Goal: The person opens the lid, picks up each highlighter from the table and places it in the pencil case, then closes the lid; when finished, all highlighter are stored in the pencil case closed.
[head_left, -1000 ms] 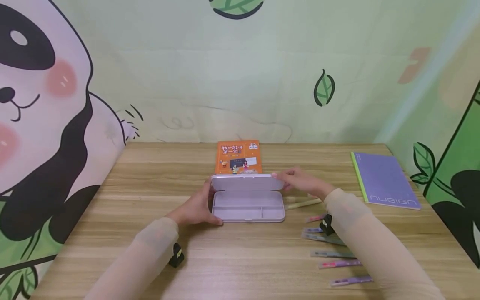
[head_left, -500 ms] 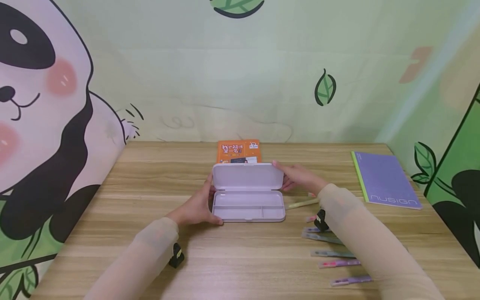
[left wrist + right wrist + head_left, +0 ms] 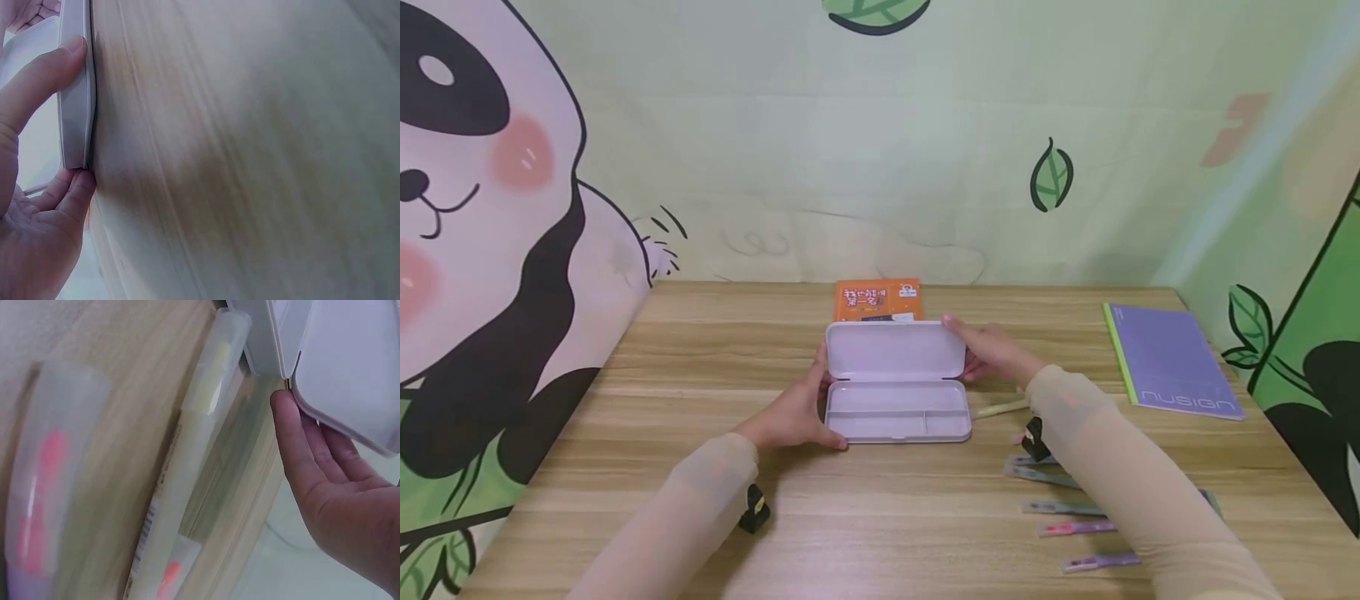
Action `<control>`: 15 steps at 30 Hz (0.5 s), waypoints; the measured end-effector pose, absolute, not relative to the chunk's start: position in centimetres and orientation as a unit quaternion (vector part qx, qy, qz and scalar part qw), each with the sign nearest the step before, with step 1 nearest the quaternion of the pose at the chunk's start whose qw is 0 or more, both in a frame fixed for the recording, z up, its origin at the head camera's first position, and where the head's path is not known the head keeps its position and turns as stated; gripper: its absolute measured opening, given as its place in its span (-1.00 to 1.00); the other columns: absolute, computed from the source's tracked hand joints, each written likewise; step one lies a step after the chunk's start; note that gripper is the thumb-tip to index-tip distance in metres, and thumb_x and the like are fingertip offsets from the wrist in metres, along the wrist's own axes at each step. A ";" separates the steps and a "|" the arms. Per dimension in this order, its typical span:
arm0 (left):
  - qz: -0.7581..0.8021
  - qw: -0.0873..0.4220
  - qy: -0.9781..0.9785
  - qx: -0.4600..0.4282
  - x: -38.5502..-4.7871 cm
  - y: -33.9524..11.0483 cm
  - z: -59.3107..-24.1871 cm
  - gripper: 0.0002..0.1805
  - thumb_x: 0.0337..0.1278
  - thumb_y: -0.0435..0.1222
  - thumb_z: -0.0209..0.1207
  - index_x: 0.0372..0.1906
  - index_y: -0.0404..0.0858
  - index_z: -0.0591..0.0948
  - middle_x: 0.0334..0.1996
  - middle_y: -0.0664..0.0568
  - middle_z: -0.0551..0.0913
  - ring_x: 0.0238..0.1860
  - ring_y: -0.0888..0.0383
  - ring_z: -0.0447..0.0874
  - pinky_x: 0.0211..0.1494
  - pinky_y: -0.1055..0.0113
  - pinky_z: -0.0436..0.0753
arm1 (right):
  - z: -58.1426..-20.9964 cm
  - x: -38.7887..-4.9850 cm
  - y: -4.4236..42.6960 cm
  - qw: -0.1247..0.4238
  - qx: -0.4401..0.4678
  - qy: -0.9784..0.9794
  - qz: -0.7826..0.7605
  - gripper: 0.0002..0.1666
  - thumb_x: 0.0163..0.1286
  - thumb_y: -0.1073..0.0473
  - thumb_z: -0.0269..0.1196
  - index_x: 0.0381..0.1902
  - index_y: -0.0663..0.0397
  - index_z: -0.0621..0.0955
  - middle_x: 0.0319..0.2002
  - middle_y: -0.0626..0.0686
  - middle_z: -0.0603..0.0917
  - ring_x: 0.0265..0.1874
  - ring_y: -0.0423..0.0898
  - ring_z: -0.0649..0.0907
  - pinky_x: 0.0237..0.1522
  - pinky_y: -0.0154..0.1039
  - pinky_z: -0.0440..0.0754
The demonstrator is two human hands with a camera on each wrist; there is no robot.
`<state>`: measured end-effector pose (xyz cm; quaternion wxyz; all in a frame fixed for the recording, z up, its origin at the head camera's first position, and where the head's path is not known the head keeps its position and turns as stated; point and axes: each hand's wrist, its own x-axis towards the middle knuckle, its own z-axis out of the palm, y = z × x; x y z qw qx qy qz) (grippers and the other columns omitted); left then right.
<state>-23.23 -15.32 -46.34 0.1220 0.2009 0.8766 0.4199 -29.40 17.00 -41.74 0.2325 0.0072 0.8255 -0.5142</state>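
A white pencil case [image 3: 872, 398] lies on the wooden table with its lid [image 3: 895, 352] raised. Its tray is divided into one long compartment and two shorter ones, with nothing in them. My left hand [image 3: 793, 412] grips the case's left end, thumb at the front corner and fingers behind; the left wrist view shows the thumb [image 3: 53, 65] on the side wall. At the lid's right edge, my right hand [image 3: 996, 350] holds the upper corner between thumb and fingers. In the right wrist view its fingers [image 3: 300, 437] lie behind the lid, while the thumb is out of frame.
Beside the case's right end lies a yellow highlighter [image 3: 1000, 408]. Several more highlighters, among them a pink and purple one [image 3: 1078, 527], lie under and left of the right forearm. An orange book [image 3: 876, 300] is behind the lid; a purple notebook [image 3: 1176, 358] lies far right.
My right hand has swung the lid further back, so more of its inside shows and more of the orange book is covered. The left hand has stayed in place.
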 end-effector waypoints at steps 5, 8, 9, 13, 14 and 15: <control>0.418 0.123 0.878 0.199 -23.2 -15.4 -46.3 0.70 -0.56 -0.19 0.65 0.49 -0.03 -0.52 0.12 -0.10 0.45 0.24 0.02 0.41 0.46 0.12 0.31 | -41.1 -28.9 17.5 0.236 -0.039 0.836 -0.494 -0.09 0.37 -0.41 0.00 0.13 0.39 0.50 -0.14 0.29 0.68 -0.24 0.07 0.70 -0.03 -0.02 0.69; 0.418 0.121 0.877 0.202 -23.2 -15.4 -46.3 0.70 -0.56 -0.20 0.65 0.49 -0.03 -0.52 0.10 -0.09 0.45 0.24 0.02 0.41 0.46 0.11 0.30 | -40.9 -28.6 17.9 0.236 -0.080 0.841 -0.480 -0.15 0.41 -0.31 0.04 0.23 0.38 0.44 0.01 0.34 0.63 -0.10 0.17 0.69 0.05 0.05 0.65; 0.418 0.121 0.877 0.203 -23.2 -15.4 -46.3 0.70 -0.56 -0.20 0.65 0.49 -0.03 -0.52 0.09 -0.09 0.45 0.23 0.02 0.41 0.46 0.10 0.30 | -40.9 -28.5 18.1 0.231 -0.091 0.847 -0.470 -0.16 0.40 -0.30 0.07 0.25 0.36 0.42 0.04 0.32 0.62 -0.08 0.18 0.68 0.05 0.05 0.65; 0.418 0.123 0.878 0.200 -23.2 -15.3 -46.3 0.69 -0.56 -0.20 0.65 0.50 -0.04 -0.52 0.07 -0.09 0.44 0.23 0.02 0.41 0.46 0.11 0.32 | -41.1 -28.0 18.7 0.193 -0.121 0.876 -0.426 -0.21 0.30 -0.26 0.23 0.23 0.23 0.48 0.03 0.23 0.64 -0.09 0.11 0.66 -0.02 -0.02 0.66; 0.418 0.125 0.878 0.198 -23.2 -15.3 -46.4 0.69 -0.55 -0.20 0.65 0.50 -0.04 -0.52 0.07 -0.09 0.44 0.23 0.02 0.41 0.46 0.11 0.32 | -41.1 -27.9 18.8 0.180 -0.128 0.882 -0.416 -0.24 0.26 -0.25 0.27 0.21 0.19 0.51 0.00 0.19 0.66 -0.09 0.08 0.65 -0.03 -0.05 0.66; 0.419 0.127 0.878 0.196 -23.2 -15.2 -46.4 0.69 -0.55 -0.20 0.65 0.50 -0.03 -0.52 0.08 -0.08 0.43 0.24 0.02 0.40 0.46 0.11 0.31 | -41.1 -27.7 19.0 0.166 -0.138 0.887 -0.409 -0.27 0.23 -0.22 0.31 0.18 0.17 0.53 -0.01 0.18 0.66 -0.09 0.07 0.64 -0.04 -0.07 0.66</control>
